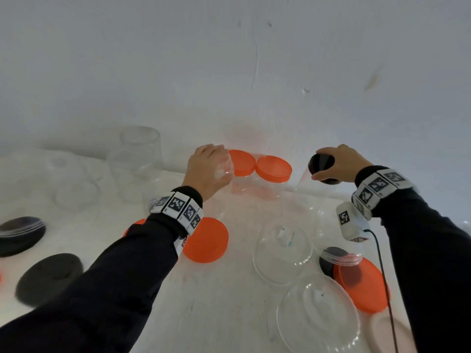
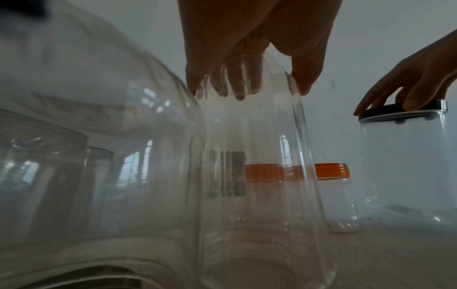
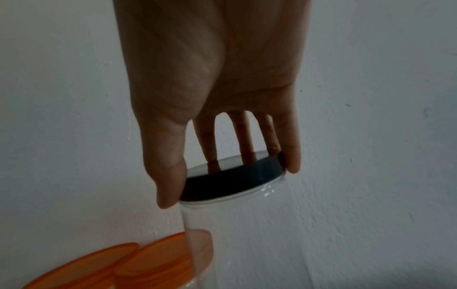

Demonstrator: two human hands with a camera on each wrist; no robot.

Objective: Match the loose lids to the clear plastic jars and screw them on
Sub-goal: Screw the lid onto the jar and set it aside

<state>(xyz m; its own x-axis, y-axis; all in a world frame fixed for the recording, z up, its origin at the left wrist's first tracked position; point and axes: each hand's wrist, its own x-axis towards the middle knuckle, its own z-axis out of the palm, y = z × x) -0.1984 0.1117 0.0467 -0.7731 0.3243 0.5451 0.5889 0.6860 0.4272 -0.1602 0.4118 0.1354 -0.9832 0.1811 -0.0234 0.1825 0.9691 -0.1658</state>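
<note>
The round black screw lid (image 1: pixel 321 166) sits on the mouth of a tall clear plastic jar (image 2: pixel 405 162) standing near the white wall (image 1: pixel 229 59). The right hand (image 1: pixel 340 163) is spread over this lid, thumb and fingers (image 3: pixel 170 176) curled down around its rim. Left of that lidded jar stand two clear jars capped with orange lids (image 1: pixel 274 168), side by side and touching. Just left of those, the left hand (image 1: pixel 207 171) grips the open rim of another clear lidless jar (image 2: pixel 257 176), fingers inside the mouth and thumb outside.

Counted in the head view: four black lids in all, one under the right hand, two lying loose on the white tabletop (image 1: pixel 204 301) far to the left of the lidded jar, and one (image 1: pixel 328 261) nearer the person, seen through clear plastic. Orange lids visible number at least five: the two screwed on, one loose flat orange disc (image 1: pixel 206 240) under the left wrist, an edge of another beside the left sleeve, and one (image 1: pixel 364 286) close to the right forearm. Several more clear jars stand open on the table; blur and transparency keep me from an exact count. All visible jars look empty.

The left wrist view alone shows the left fingers dipping inside the jar mouth. The right wrist view alone shows the gaps between the right fingers above the lid.
</note>
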